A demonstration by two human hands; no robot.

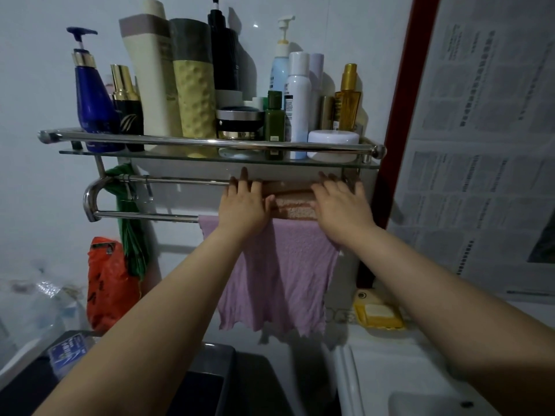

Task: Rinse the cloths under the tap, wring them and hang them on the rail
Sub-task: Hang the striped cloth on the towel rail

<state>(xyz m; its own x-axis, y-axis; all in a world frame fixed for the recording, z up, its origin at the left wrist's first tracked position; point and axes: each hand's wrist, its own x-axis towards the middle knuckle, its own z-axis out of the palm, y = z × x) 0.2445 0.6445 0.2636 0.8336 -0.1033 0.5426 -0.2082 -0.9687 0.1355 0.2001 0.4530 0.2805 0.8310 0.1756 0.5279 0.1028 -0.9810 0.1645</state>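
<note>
Brown cloth sits draped over the back rail w/ my left hand & right hand spread flat on its ends, so uneven smoothing could slide it off onto the pink cloth below.

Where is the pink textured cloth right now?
In the head view, the pink textured cloth hangs centre-right from the lower steel rail, just below both hands, left of the yellow soap dish.

A glass shelf carries bottles — a blue pump bottle at its left end. Below its left end hangs an orange bag; below its right end, a yellow soap dish.
</note>
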